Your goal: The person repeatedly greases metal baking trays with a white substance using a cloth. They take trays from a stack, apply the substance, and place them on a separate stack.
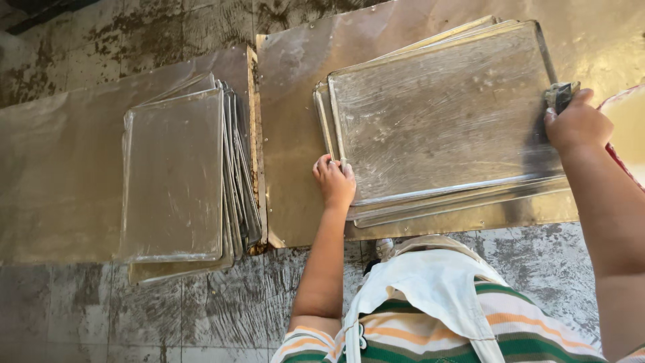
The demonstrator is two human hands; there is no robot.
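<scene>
My left hand grips the near left corner of the top metal baking tray, which lies on a fanned stack of several like trays on a metal-covered table. My right hand is closed around a small brush or scraper pressed onto the tray's right edge. The tray's surface is greasy and streaked.
A second stack of metal trays lies to the left on a lower sheet-covered surface. A wooden table edge runs between the stacks. A pale container rim shows at far right. Stained tiled floor is below.
</scene>
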